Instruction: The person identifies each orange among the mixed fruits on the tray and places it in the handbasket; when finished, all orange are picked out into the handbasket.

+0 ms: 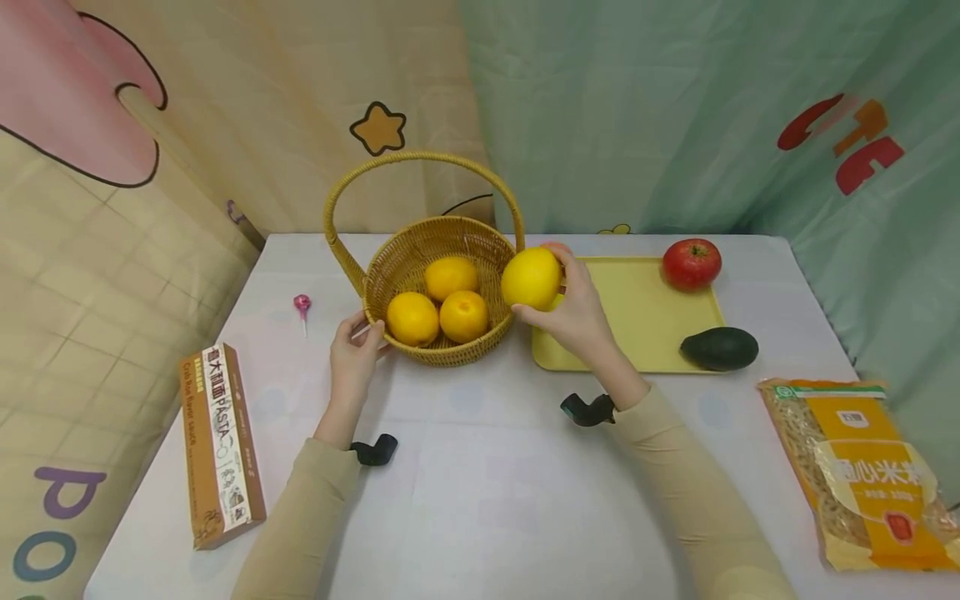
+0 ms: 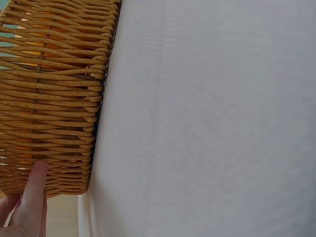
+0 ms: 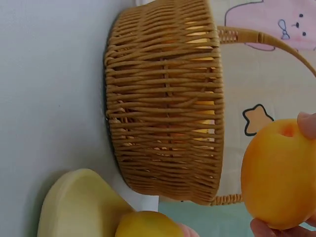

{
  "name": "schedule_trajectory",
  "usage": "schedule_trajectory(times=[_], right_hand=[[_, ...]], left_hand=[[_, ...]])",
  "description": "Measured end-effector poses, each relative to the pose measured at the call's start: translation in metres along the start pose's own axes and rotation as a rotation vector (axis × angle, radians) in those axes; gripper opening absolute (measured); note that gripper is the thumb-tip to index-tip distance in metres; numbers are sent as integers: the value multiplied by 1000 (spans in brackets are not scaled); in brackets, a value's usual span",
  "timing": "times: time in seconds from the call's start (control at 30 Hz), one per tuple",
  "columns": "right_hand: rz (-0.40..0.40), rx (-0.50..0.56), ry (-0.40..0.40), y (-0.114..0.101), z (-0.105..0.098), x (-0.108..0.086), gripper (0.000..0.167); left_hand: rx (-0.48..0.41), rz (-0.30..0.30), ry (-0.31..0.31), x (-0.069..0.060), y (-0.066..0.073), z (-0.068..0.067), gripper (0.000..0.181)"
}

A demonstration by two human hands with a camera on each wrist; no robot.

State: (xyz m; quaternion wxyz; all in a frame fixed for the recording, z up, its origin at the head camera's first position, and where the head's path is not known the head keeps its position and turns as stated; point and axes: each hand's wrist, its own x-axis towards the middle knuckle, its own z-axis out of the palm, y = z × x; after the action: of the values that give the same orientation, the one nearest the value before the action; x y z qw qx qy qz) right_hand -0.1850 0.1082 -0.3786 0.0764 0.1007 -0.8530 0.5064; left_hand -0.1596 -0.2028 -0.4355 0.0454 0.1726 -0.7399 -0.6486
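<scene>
A wicker basket (image 1: 442, 354) with a tall hooped handle stands at the back of the table, with three oranges (image 1: 464, 317) inside. My left hand (image 1: 354, 358) grips its near left rim; in the left wrist view one finger (image 2: 35, 192) lies against the woven side. Just above the basket's right rim, my right hand (image 1: 577, 312) holds a yellow-skinned orange (image 1: 531, 278) between thumb and fingers. The right wrist view shows that orange (image 3: 276, 173) raised beside the basket (image 3: 165, 98). Below it, another yellow fruit (image 3: 148, 226) is on the tray, mostly hidden by my hand in the head view.
Right of the basket lies a yellow tray (image 1: 637, 325), with a red apple (image 1: 692, 265) and a dark green avocado (image 1: 720, 348) at its right edge. A noodle bag (image 1: 862, 475) lies far right. On the left are a pasta box (image 1: 221, 446) and a lollipop (image 1: 302, 304). Curtains hang behind.
</scene>
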Motion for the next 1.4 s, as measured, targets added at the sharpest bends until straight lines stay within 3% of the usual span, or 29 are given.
schedule_trajectory(times=[0.27,0.63,1.0,1.4], right_hand=[[-129,-158,-5,1,25,-1,90],[-327,-389,-15,-4,43,6,86],[-151,-308,-142,-9,46,27,86],[40,-147,-113,-24,58,43,90]], left_hand=[[12,2,2,-1,0,2,50],[32,-5,11,0,1,1,50],[15,14,17,0,1,-2,50],[3,0,6,0,-1,1,50]])
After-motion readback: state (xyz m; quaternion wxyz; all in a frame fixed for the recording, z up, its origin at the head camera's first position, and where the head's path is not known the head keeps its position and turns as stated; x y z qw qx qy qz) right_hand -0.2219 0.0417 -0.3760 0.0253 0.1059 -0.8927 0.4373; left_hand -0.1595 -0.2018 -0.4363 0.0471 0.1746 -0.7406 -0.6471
